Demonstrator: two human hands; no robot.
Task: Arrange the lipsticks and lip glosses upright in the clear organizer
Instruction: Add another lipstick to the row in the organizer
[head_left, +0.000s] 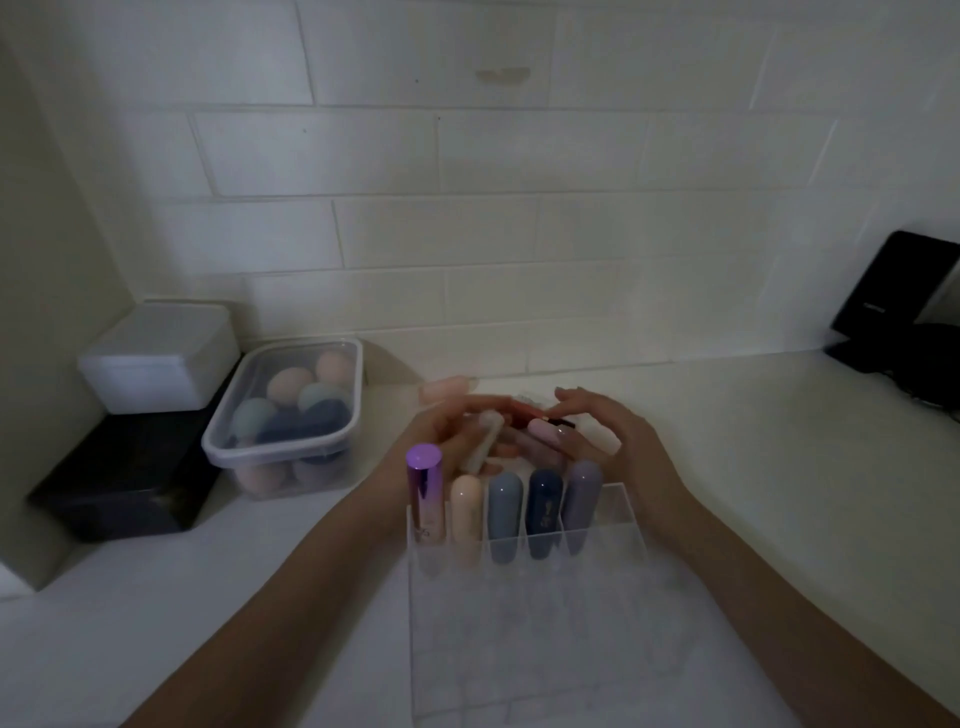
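Observation:
The clear organizer (618, 525) stands on the white counter in front of me. Its back row holds several upright tubes: a purple-capped gloss (425, 499), a peach one (466, 519), a grey-blue one (504, 517), a navy one (544, 512) and a lilac one (583, 501). Just behind the organizer both hands meet over a small pile of loose tubes. My left hand (447, 434) is curled around a pale whitish tube (488, 441). My right hand (618, 436) pinches a pink tube (543, 431). A red tube (524, 410) lies between them, and a peach tube (444, 389) lies near the wall.
A clear lidded tub (332, 358) of coloured makeup sponges sits to the left. Beyond it a white box (161, 358) rests on a black box (124, 478). A black object (898, 301) leans on the tiled wall at the far right.

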